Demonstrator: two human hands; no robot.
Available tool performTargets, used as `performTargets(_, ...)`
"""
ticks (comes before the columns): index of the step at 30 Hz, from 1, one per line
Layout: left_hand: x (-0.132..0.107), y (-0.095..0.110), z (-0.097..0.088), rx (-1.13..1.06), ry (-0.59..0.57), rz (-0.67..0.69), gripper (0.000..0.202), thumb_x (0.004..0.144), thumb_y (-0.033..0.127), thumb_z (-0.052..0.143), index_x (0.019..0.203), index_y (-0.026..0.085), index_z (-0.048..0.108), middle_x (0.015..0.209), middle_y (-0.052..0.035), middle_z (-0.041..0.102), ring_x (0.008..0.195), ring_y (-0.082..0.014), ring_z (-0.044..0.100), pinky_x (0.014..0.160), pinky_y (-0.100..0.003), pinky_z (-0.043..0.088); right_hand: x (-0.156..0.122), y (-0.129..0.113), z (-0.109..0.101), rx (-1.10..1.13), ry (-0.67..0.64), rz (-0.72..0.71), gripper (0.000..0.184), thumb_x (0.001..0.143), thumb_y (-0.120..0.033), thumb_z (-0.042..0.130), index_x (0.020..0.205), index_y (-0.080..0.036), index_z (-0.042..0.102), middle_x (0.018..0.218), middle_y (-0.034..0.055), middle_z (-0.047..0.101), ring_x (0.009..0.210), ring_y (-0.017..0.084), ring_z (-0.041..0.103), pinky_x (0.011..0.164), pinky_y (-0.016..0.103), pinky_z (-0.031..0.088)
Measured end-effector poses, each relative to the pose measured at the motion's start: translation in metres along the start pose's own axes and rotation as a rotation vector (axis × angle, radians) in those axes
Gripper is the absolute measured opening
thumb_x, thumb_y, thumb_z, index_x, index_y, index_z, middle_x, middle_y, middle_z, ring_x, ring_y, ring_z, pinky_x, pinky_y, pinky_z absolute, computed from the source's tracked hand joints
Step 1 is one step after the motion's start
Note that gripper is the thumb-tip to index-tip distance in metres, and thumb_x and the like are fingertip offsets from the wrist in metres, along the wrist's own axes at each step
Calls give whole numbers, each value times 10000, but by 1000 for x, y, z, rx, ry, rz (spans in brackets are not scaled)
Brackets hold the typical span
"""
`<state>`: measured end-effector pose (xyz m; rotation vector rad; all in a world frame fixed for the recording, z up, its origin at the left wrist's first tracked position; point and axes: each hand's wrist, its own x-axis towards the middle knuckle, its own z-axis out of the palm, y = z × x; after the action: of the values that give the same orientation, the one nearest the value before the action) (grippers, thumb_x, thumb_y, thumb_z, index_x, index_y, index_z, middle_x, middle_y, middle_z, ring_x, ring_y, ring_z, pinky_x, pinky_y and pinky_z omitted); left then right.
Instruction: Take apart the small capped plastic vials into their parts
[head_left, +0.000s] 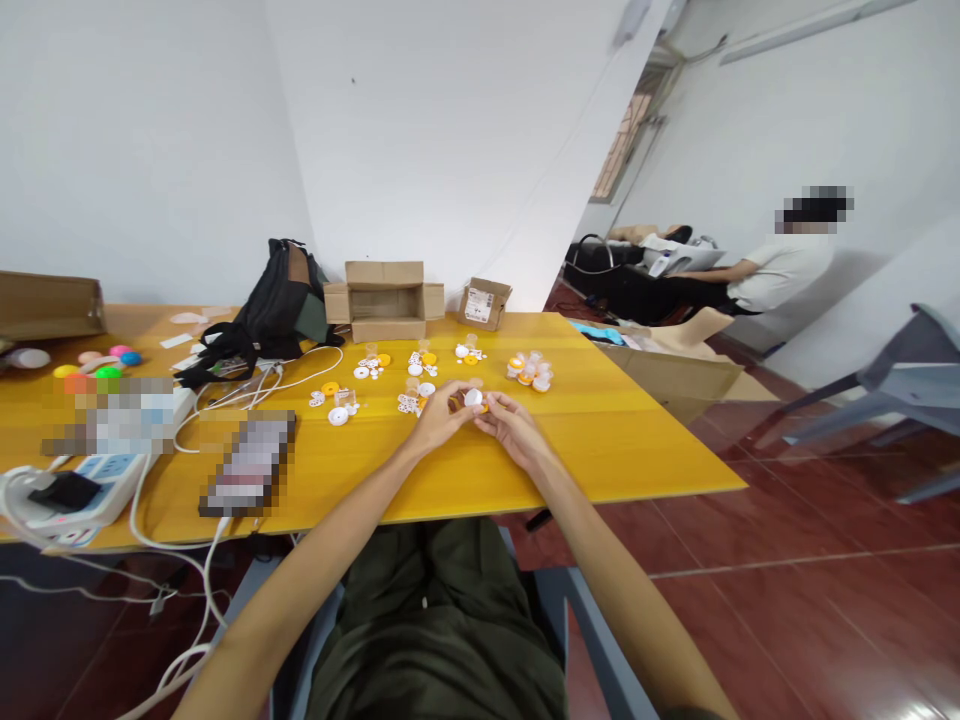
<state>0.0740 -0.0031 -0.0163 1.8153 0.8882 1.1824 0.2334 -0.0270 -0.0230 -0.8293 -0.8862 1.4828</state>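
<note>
Over the middle of the yellow table point(600, 440), my left hand point(439, 420) has its fingers closed on a small white round cap-like piece point(473, 398). My right hand point(516, 428) meets it from the other side, its fingertips pinched at the same piece, where a bit of orange shows. The fingers partly hide this piece. Beyond my hands lie small groups of parts: white discs point(338, 416), orange rings point(330, 389), spotted white pieces point(407, 403) and clear cups point(345, 398). A cluster of clear cups with orange and white lids point(530, 371) sits to the right.
An open cardboard box point(387, 330) and a smaller carton point(484, 304) stand at the back. On the left are a black backpack point(277, 300), a phone point(251, 460), a power strip point(112, 480), cables and coloured balls point(109, 373). A person point(784, 265) sits far right.
</note>
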Motion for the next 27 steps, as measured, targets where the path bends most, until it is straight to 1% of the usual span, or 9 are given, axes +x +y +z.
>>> performTargets(4, 2, 0, -2, -36, 20, 9, 320, 810, 336, 717, 1099, 200, 699, 1083, -60, 734, 908, -179, 648, 771, -274, 506, 0, -2, -2, 4, -36, 13, 305, 630, -366, 904, 814, -245, 693, 774, -27, 757, 693, 136, 716, 746, 283, 620)
performTargets(8, 4, 0, -5, -53, 75, 18, 326, 837, 374, 697, 1117, 208, 698, 1056, -55, 741, 903, -179, 657, 788, -275, 505, -1, -3, -6, -45, -43, 1, 291, 659, -384, 888, 856, -253, 720, 810, -8, 769, 740, 156, 727, 797, 310, 612)
performTargets(12, 3, 1, -8, -19, 118, 1, 308, 908, 420, 606, 1117, 216, 703, 1032, -40, 746, 944, -194, 665, 800, -280, 507, -7, -3, -11, -119, -24, -27, 329, 636, -432, 891, 863, -254, 732, 851, 4, 770, 777, 187, 732, 848, 367, 604)
performTargets(15, 3, 3, -8, 36, 136, -13, 321, 940, 441, 555, 1097, 207, 709, 1016, -40, 748, 942, -201, 665, 786, -281, 510, -13, 0, -12, -203, -15, -47, 391, 595, -425, 906, 895, -244, 734, 869, 15, 763, 785, 197, 726, 867, 388, 594)
performTargets(18, 2, 3, -8, 137, 141, 16, 312, 961, 397, 526, 1134, 204, 699, 1009, -45, 744, 895, -191, 659, 763, -280, 512, -16, 4, -13, -292, -24, -65, 437, 555, -373, 918, 925, -239, 727, 885, 17, 758, 804, 200, 717, 886, 394, 582)
performTargets(21, 0, 3, -8, 288, 122, 94, 277, 945, 297, 549, 1170, 214, 688, 1028, -49, 731, 888, -185, 648, 807, -297, 520, -17, 7, -13, -363, -29, -85, 445, 543, -338, 904, 933, -237, 717, 891, 14, 756, 818, 198, 710, 880, 385, 578)
performTargets(24, -4, 3, -7, 468, 63, 175, 288, 931, 209, 549, 1184, 229, 682, 1034, -55, 714, 973, -205, 634, 901, -335, 511, -18, 9, -13, -410, -11, -107, 416, 555, -341, 876, 920, -235, 706, 855, 5, 747, 787, 189, 697, 827, 363, 584)
performTargets(27, -8, 2, -6, 637, -20, 207, 301, 924, 162, 536, 1182, 235, 673, 1056, -67, 702, 1021, -228, 618, 938, -369, 500, -20, 10, -15, -446, 10, -123, 377, 579, -366, 850, 893, -228, 694, 792, -5, 726, 737, 179, 677, 771, 343, 581)
